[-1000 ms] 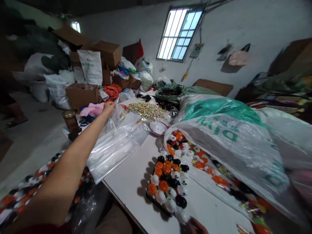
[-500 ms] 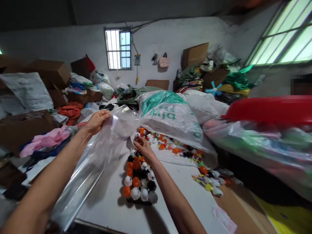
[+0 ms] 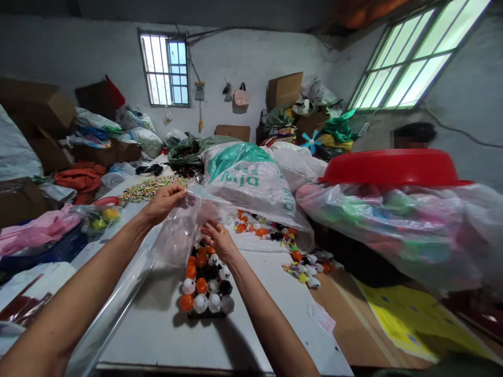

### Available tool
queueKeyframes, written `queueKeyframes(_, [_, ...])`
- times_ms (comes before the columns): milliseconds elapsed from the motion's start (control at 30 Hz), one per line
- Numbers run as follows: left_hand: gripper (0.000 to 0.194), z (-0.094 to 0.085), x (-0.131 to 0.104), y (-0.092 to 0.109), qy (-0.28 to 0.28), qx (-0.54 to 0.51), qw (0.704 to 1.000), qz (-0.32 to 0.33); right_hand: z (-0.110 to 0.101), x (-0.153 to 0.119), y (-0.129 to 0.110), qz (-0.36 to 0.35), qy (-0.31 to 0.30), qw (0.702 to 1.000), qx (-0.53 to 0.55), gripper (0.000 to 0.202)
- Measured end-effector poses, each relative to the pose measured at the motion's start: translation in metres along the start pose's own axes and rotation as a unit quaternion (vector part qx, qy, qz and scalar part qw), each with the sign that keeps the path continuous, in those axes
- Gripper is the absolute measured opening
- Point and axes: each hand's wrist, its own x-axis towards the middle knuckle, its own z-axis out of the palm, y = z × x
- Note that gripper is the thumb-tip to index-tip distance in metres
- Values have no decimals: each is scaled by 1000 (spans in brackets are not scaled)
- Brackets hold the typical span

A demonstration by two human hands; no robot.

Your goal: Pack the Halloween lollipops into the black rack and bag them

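Observation:
A long, clear plastic bag point(image 3: 176, 235) hangs from my left hand point(image 3: 167, 203), whose fingers are closed on its upper edge. My right hand point(image 3: 220, 240) is at the other side of the film, with thumb and fingers pinched on it. Just below my right hand stands a dark tray point(image 3: 207, 315), filled with rows of orange, white and black ball-shaped pieces point(image 3: 201, 285). Some of the white balls carry black face marks. The film and my right hand hide the far end of the tray.
A large white and green sack point(image 3: 247, 178) lies behind, with loose colored pieces point(image 3: 263, 228) spilling at its mouth. More pieces point(image 3: 308, 269) lie to the right. Small colorful sticks point(image 3: 151, 187) are heaped at the back left. A person sits behind a red basin point(image 3: 393, 167).
The view has turned to the right. My right hand has moved from the far end of the tray to the plastic, which now stretches between both hands.

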Motion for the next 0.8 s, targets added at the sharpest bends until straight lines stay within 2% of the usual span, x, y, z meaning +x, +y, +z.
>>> queueKeyframes(133, [47, -10, 4, 2, 20, 2, 1000, 1, 13, 7, -9, -96, -26, 992, -75, 51])
queueKeyframes(233, [44, -26, 6, -5, 69, 23, 997, 16, 28, 14, -15, -138, -53, 975, -166, 58])
queueKeyframes(300, [38, -39, 7, -12, 118, 61, 990, 36, 39, 19, -15, -148, -64, 965, -209, 64])
queueKeyframes(400, [28, -65, 5, -25, 193, 152, 968, 57, 55, 27, -12, -152, -75, 958, -230, 57])
queueKeyframes(500, [23, -92, 1, -40, 219, 246, 944, 38, 66, 37, -8, -143, -73, 958, -236, 53])
queueKeyframes(567, [21, -106, 0, -51, 224, 330, 917, 13, 70, 45, -4, -137, -63, 958, -246, 57])
queueKeyframes(633, [18, -119, 1, -63, 249, 406, 879, -20, 69, 55, 0, -131, -47, 959, -246, 61])
queueKeyframes(700, [15, -132, 2, -74, 290, 435, 850, -59, 61, 67, 1, -126, -18, 966, -224, 61])
queueKeyframes(800, [16, -160, -4, -85, 330, 422, 838, -105, 31, 84, -11, -121, 43, 978, -166, 59])
